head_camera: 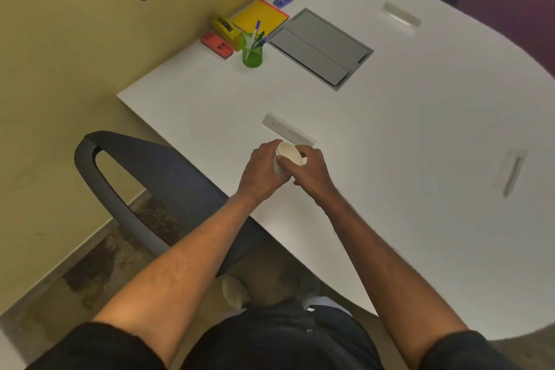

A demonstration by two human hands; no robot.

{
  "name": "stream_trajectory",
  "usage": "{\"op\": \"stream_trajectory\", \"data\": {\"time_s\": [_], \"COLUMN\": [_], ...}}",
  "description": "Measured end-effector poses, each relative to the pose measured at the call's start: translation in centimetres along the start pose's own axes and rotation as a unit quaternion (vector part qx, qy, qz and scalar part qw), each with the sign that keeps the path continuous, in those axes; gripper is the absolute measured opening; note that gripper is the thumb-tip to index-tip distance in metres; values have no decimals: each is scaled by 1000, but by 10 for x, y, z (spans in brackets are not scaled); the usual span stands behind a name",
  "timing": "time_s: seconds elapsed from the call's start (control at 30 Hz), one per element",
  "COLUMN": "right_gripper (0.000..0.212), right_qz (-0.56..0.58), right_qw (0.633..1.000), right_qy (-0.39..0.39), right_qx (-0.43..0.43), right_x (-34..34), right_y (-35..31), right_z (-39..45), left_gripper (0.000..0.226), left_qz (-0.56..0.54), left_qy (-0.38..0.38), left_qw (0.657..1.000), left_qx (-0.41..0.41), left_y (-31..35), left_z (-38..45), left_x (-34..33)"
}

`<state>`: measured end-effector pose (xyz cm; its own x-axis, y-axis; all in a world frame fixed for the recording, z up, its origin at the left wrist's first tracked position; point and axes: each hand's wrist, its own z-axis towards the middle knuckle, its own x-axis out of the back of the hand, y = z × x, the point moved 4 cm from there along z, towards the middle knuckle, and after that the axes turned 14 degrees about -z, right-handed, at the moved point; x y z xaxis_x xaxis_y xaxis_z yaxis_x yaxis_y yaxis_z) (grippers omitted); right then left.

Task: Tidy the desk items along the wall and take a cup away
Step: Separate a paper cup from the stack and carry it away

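Left hand [264, 170], right hand [312, 170] clasp white cup [288, 155] above desk [390, 129].

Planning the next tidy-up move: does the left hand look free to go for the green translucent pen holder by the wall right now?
Probably not yet. The left hand is wrapped around the white paper cup, shared with the right hand. The bare white desk leading to the green translucent pen holder looks unobstructed.
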<state>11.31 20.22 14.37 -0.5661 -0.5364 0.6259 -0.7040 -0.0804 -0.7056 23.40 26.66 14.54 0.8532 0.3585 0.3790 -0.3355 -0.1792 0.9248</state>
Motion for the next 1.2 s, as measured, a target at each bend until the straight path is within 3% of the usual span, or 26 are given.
{"op": "stream_trajectory", "data": {"time_s": [0.43, 0.63, 0.73, 0.93, 1.2], "right_gripper": [72, 57, 55, 65, 82], "right_qz": [-71, -40, -33, -58, -181], "right_qw": [994, 997, 998, 998, 983], "right_qy": [-83, -70, -47, -3, 19], "right_qx": [13, -1, -11, -22, -7], "right_x": [67, 84, 93, 94, 67], "right_y": [127, 151, 154, 159, 152], "right_z": [18, 30, 44, 77, 119], "left_gripper": [49, 40, 49, 57, 75], "left_qz": [38, -6, -19, -41, -58], "left_qy": [7, 50, 62, 68, 55], "left_qw": [996, 989, 985, 982, 978], "left_qx": [75, 140, 160, 171, 191], "left_y": [-6, -26, -39, -58, -82], "left_z": [-21, -36, -42, -34, -15], "left_x": [-137, -146, -141, -134, -132]}}
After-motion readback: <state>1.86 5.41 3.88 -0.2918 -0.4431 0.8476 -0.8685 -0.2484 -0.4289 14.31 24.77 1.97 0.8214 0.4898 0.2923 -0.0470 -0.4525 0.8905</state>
